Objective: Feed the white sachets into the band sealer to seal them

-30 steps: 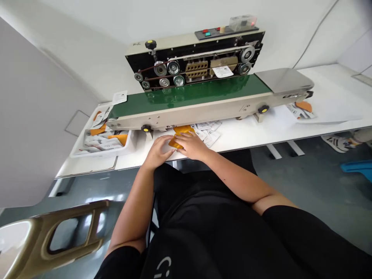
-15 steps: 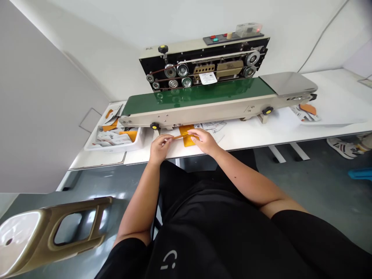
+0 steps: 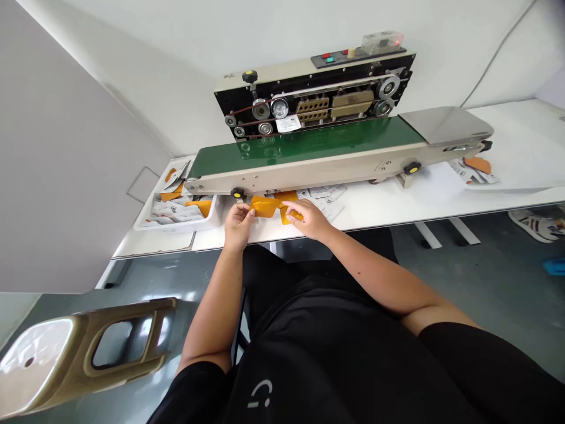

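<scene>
Left hand (image 3: pixel 237 227): thumb and fingers closed in a pinch on the left end of one orange pouch (image 3: pixel 263 207), held up near the front edge of the white tabletop (image 3: pixel 362 203), before the sealing machine; pouch flat, smooth, lightly glossy, roughly rectangular, corners rounded. Right hand (image 3: pixel 309 219): fingers bent, part-open, tips at the pouch's right end; whether they grip it cannot be told. Beneath and behind that hand, further orange material (image 3: pixel 288 196), flat, same sheen, count unclear. Just beside, loose white packets (image 3: pixel 329 193), thin, printed, overlapping, print too small to read. Sealing machine (image 3: pixel 315 88): black metal face, pale casing, round metal wheels, brass-coloured blocks, one ribbed with holes. Conveyor belt (image 3: pixel 318 141): long, green, smooth, reflective, with a polished metal plate (image 3: pixel 445 123) at its right end. Single white packet (image 3: pixel 288 123), at the wheels above the belt, tilted. White bin (image 3: pixel 216 215), plastic, shallow, rounded corner, to the left of the hands, filled with mixed white and orange packets (image 3: pixel 176 207), jumbled. Brown stool (image 3: pixel 154 330), rounded openwork frame, pale glossy seat, on the grey, shiny floor at lower left
</scene>
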`<state>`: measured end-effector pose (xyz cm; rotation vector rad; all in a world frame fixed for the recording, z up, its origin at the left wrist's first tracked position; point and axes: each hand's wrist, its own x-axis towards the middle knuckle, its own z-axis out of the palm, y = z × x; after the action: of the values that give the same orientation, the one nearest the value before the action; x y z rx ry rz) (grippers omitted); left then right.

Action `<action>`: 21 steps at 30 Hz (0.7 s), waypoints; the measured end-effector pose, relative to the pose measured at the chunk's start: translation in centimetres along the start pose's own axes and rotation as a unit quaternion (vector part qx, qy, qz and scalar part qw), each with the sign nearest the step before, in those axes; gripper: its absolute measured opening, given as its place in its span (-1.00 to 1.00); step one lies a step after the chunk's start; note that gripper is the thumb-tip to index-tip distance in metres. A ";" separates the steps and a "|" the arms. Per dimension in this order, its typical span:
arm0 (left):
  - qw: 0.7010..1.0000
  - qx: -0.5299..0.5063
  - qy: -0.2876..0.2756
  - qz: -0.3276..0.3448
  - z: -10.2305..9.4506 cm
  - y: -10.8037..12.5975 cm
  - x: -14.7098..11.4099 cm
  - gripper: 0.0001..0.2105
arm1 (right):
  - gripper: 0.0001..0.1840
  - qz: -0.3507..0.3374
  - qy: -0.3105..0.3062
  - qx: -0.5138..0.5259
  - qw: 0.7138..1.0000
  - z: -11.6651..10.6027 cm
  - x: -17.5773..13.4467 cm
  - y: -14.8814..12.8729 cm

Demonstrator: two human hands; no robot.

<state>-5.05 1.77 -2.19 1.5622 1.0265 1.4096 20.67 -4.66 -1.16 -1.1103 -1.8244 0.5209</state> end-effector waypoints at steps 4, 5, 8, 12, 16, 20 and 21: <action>1.000 0.014 -0.005 -0.006 0.0 0.0 0.0 -0.63 | -0.55 -0.006 -0.003 0.010 1.000 0.0 -0.2 0.0; 1.000 0.011 -0.010 -0.010 0.0 0.0 0.1 -0.63 | -0.54 -0.001 0.000 0.020 1.000 0.0 -0.2 0.0; 0.999 -0.013 -0.038 -0.015 0.0 0.2 0.1 -0.61 | -0.54 0.017 -0.003 0.038 0.999 -0.1 0.1 0.2; 0.988 -0.024 -0.152 -0.020 0.0 0.7 0.0 -0.59 | -0.67 0.015 -0.008 -0.006 1.000 0.1 0.9 0.2; 0.960 0.057 -0.274 0.022 -0.1 1.7 -0.1 -0.68 | -0.86 -0.036 0.022 -0.036 0.998 0.3 0.6 -0.3; 0.944 0.143 -0.286 0.079 -0.3 2.1 0.2 -0.68 | -0.69 0.021 0.141 0.020 0.990 -1.9 0.0 0.0; 0.942 0.157 -0.283 0.088 -0.4 2.1 0.3 -0.68 | -0.63 0.051 0.182 0.047 0.981 -3.4 0.1 0.3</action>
<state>-5.25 1.26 -0.08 2.1720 0.7907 0.8324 23.68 -4.74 0.42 -1.1535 -1.4189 0.4269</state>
